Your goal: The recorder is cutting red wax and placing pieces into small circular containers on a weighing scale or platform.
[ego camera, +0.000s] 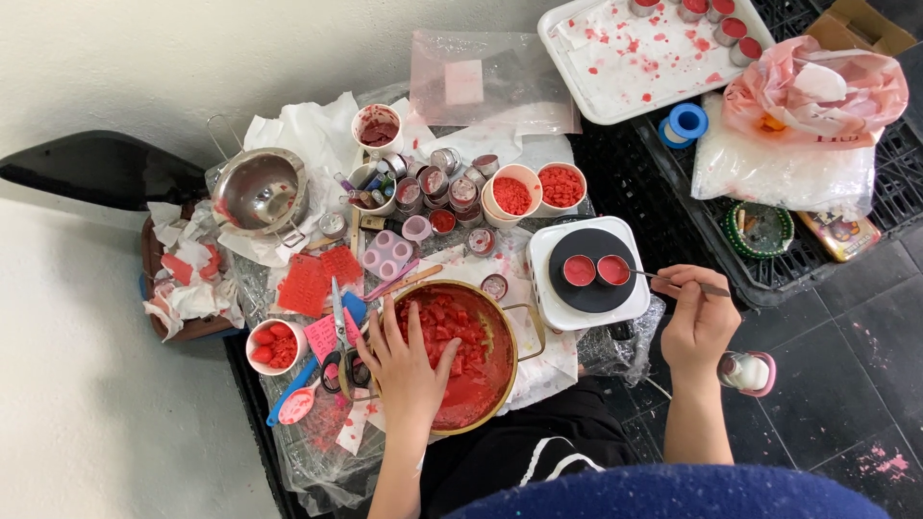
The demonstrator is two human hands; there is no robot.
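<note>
My left hand (409, 370) lies palm down, fingers spread, on red wax chunks inside a wide gold-rimmed pan (510, 332) right in front of me. My right hand (699, 312) pinches a thin metal spoon (663, 279) whose tip reaches into the right one of two small round tins of red liquid (612, 270). The other tin (579, 271) sits beside it. Both tins stand on the black plate of a small white electric hotplate (548, 245).
Cups of red wax pieces (536, 189), several small tins and jars (437, 183), a steel pot (258, 192), red silicone moulds (322, 274) and scissors (338, 317) crowd the low table. A stained white tray (577, 58), tape roll (685, 122) and plastic bags (798, 125) lie on black crates.
</note>
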